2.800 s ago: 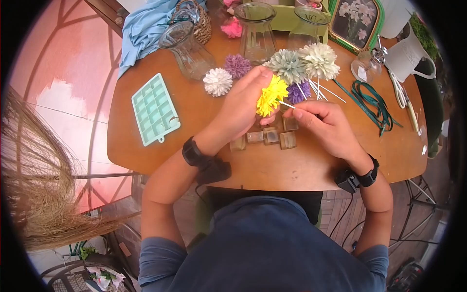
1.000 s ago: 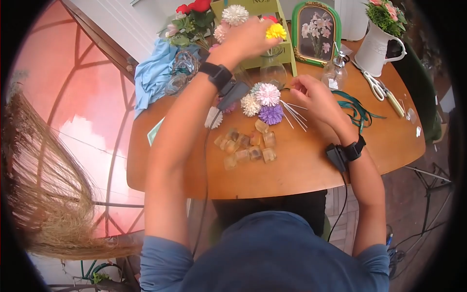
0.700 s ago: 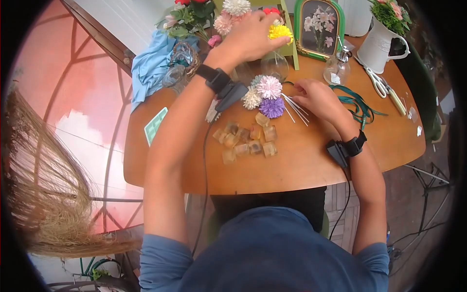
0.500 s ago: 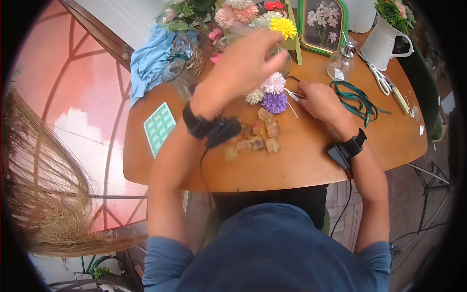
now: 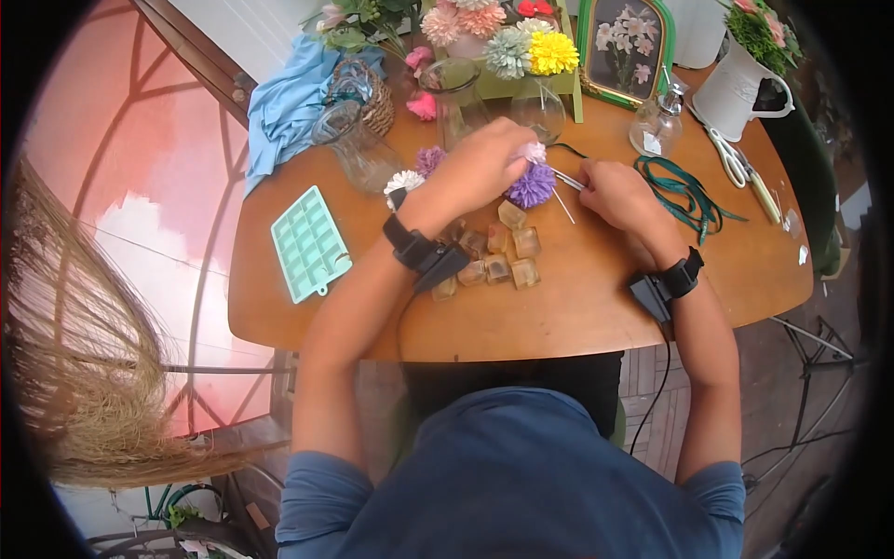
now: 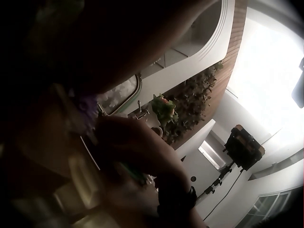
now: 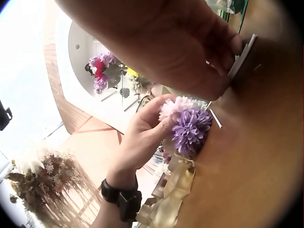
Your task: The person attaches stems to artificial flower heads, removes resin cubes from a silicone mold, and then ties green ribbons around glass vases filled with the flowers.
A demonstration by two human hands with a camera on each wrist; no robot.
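My left hand reaches over the table, its thumb and fingers around a pale pink artificial flower. A purple pompom flower sits right beside it. My right hand pinches the white flower stems at their free ends; one loose stem lies below. In the round glass vase stands a yellow flower, with a grey-green flower leaning beside it. The left wrist view is dark, with my left fingers mostly hidden there.
Clear amber cubes lie before the flowers. A mint ice-cube tray is at left, behind it a tilted glass vase. A tall vase stands behind my left hand. Green ribbon, scissors and a glass bottle lie right.
My left hand carried the yellow flower to the round vase, let go, and came back down to the pale pink flower. My right hand moved onto the stems on the table.
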